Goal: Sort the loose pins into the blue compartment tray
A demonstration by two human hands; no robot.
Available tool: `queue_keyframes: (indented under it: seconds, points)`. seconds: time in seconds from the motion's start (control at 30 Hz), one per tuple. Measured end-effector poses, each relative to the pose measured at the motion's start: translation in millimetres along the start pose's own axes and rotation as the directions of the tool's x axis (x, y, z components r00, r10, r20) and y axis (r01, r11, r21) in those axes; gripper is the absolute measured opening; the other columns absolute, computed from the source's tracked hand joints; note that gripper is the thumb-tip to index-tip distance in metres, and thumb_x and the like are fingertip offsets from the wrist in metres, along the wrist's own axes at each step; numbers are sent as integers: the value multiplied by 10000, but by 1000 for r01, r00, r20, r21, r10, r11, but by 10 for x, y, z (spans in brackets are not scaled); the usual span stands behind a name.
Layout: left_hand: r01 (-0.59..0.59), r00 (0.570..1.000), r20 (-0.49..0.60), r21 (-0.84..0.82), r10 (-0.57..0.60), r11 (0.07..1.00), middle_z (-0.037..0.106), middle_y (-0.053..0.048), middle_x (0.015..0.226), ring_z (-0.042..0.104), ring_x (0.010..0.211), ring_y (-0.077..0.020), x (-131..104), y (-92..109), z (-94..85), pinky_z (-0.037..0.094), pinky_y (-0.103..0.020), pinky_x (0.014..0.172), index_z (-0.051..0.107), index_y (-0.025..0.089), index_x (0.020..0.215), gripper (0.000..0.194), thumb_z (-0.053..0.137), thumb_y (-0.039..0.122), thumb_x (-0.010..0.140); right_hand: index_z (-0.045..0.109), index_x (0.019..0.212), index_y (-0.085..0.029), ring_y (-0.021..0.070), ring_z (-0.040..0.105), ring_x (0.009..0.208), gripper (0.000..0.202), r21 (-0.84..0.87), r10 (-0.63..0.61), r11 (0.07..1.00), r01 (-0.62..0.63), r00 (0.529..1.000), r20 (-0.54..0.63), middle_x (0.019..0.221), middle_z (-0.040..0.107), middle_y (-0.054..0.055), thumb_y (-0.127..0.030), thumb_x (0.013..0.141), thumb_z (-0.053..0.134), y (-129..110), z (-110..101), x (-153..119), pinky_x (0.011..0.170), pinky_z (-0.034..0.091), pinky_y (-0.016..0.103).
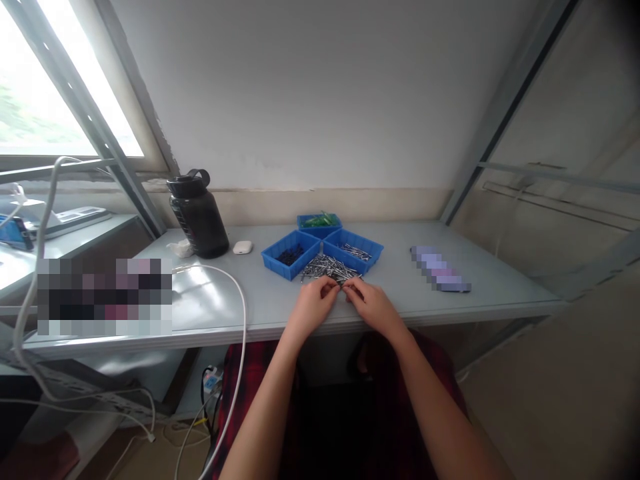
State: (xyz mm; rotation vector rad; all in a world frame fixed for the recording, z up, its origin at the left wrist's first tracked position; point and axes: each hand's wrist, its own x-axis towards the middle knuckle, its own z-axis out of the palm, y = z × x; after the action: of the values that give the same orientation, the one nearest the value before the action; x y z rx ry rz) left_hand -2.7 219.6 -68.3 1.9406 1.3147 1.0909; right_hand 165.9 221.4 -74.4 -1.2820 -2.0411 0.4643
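My left hand (318, 301) and my right hand (369, 301) nearly meet near the table's front edge, thumb and fingers pinched on each. Whatever sits between the fingertips is too small to make out. Just beyond them lies a loose pile of thin silvery metal rods (327, 267). Around the pile stand three blue plastic bins: the left bin (280, 266) has small black pieces (290, 255), the right bin (367, 266) has more metal rods (356, 251), and the back bin (320, 231) contains green translucent pieces (321, 219).
A dark water bottle (200, 220) and a white earphone case (243, 247) stand left of the bins. A white cable (244, 313) hangs over the front edge. A phone-shaped object (440, 270), blurred out, lies at right. Metal posts (505, 107) frame the grey table (390, 237).
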Motion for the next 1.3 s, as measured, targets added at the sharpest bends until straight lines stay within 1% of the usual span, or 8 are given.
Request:
queue_keyframes:
  seconds: [0.17,0.27,0.37,0.7,0.97,1.07,1.17,1.3]
  points:
    - [7,1000,3,-1,-7,1000,703,-17,807,605,729,-162,-4,11,-7,436,-265,691,668,197,913,203,491,275,852,573,990,-243,188,626,747,188,13,22,1000,-22,1000,-5,792,686,9,-310,923,410,9,1,-1,708,437,285]
    - [6,1000,9,18,-7,1000,709,-28,842,609,759,-172,-3,25,-13,436,-271,707,685,197,906,232,477,288,861,564,1013,-242,189,629,748,191,32,20,999,-20,1000,-5,786,684,10,-308,919,412,11,0,-2,712,444,288]
    - [9,1000,11,29,-9,1000,705,-29,815,604,739,-171,0,29,-13,430,-270,688,690,190,871,244,472,299,866,558,1025,-239,192,632,758,193,39,19,999,-18,1000,-8,789,685,11,-307,919,411,7,-4,-3,718,447,291]
    - [10,1000,2,1,-10,1000,691,-18,790,603,723,-163,0,20,-9,441,-262,678,665,188,847,183,501,269,844,560,1089,-244,198,640,771,231,27,21,999,-21,999,-24,818,695,16,-325,913,436,10,2,-9,711,455,290]
    - [15,1000,-9,4,-15,1000,684,-10,758,603,702,-157,8,-4,7,443,-258,666,656,193,870,169,508,268,838,577,1073,-253,200,645,770,230,23,24,999,-24,999,-24,839,702,15,-344,914,437,7,-1,-10,691,451,287]
    - [16,999,-37,25,-15,1000,674,-5,731,596,682,-154,0,-2,14,436,-254,655,650,194,867,162,511,273,839,576,1072,-256,197,643,760,223,21,32,999,-31,999,-28,838,700,12,-337,911,444,9,3,-10,683,447,284]
    - [22,994,-104,81,-14,996,675,-13,742,602,691,-159,5,38,-25,436,-255,662,641,199,900,170,504,287,854,570,1080,-255,198,640,753,227,27,34,999,-33,999,-28,824,696,9,-335,909,445,15,8,-8,691,444,288]
    - [48,970,-239,339,37,940,686,-50,846,621,767,-198,92,159,-210,422,-279,672,628,218,979,204,471,307,885,564,1089,-254,191,630,735,231,36,38,999,-37,999,-17,813,690,3,-334,910,442,8,0,-7,679,434,283]
